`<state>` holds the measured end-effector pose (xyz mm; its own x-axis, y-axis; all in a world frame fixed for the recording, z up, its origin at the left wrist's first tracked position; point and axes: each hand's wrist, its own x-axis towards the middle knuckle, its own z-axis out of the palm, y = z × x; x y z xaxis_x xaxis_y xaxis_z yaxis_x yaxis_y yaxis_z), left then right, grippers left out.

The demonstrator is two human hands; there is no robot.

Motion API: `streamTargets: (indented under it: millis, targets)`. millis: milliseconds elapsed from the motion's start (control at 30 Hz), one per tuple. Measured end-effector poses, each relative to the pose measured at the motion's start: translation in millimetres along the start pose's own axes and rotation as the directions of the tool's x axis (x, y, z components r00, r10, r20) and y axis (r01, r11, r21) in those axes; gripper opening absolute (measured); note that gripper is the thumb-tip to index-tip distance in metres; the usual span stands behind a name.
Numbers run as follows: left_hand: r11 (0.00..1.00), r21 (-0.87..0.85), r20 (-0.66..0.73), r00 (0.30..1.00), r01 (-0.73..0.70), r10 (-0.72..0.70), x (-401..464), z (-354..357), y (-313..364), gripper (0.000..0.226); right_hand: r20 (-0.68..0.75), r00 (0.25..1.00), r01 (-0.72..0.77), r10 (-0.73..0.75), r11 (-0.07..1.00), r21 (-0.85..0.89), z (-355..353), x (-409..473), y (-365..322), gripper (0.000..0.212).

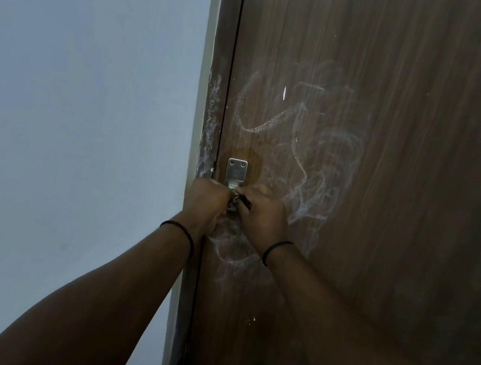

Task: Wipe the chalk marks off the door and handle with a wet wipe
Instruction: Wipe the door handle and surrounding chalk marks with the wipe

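There is 1 door, 1 metal handle plate w/ 2 screws, 2 hands: left hand, right hand, 2 black wristbands, approx. 3 chalk scribble patches, maybe more.

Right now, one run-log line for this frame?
stage: at handle | left hand: curled at handle | right hand: curled at handle, wipe not visible | chalk marks: remain on door

Door was brown wood-grain laminate, matt, streaked with powdery white chalk marks right of handle plate. Handle plate was brushed metal, dull sheen. Wall left of door was smooth, matt paint.
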<state>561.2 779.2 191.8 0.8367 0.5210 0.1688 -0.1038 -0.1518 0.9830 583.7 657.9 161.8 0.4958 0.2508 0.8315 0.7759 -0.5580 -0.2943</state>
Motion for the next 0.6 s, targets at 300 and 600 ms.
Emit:
streamTargets:
  millis: [300, 600]
  targets:
    - [0.982, 0.149, -0.089, 0.988, -0.115, 0.129, -3.9, -13.1, -11.0, 0.013, -0.092, 0.948, -0.31, 0.305, 0.95, -0.043, -23.4, 16.8, 21.8, 0.015]
    - [0.931, 0.272, -0.129, 0.949, -0.244, 0.287, -4.7, -2.6, -13.6, 0.004, 0.365, 0.88, -0.227, 0.304, 0.944, -0.239, -10.6, 55.3, -20.3, 0.025]
